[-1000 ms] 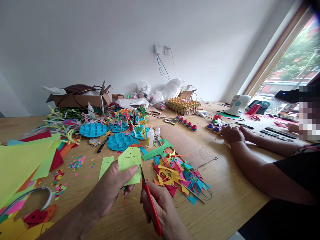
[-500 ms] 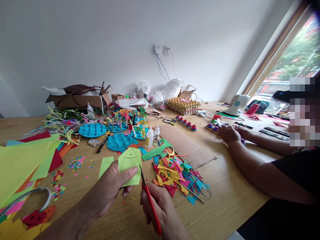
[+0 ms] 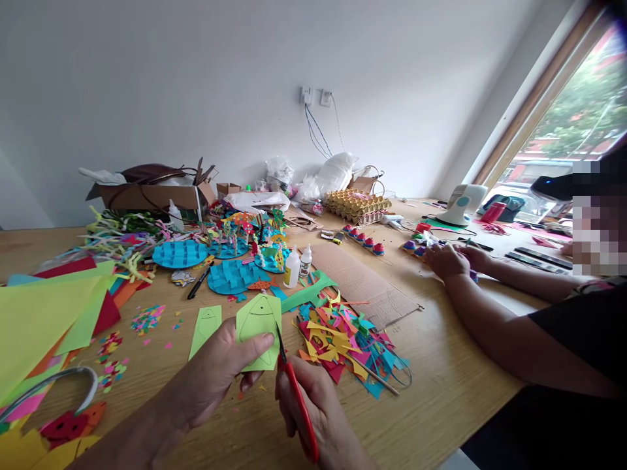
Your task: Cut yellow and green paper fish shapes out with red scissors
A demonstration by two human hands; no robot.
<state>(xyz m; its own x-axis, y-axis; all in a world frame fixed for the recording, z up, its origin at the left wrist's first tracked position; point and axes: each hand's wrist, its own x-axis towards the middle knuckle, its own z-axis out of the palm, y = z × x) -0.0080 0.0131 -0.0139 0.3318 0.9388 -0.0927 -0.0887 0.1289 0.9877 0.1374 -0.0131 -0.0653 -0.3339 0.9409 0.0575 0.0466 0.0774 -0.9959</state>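
My left hand pinches a light green paper piece with a pencilled fish-like outline, thumb on top. My right hand is closed round red-handled scissors, whose blades meet the paper's right edge. Both hands hover just above the wooden table at its near edge. A second green paper piece lies flat to the left.
A heap of coloured paper scraps lies right of my hands, large paper sheets at left. Blue trays, glue bottles, cardboard, an egg carton and a box sit beyond. Another person's hands work at right.
The green paper has shifted slightly right and lower in my left hand, against the scissor blades. The other person's hands moved a little.
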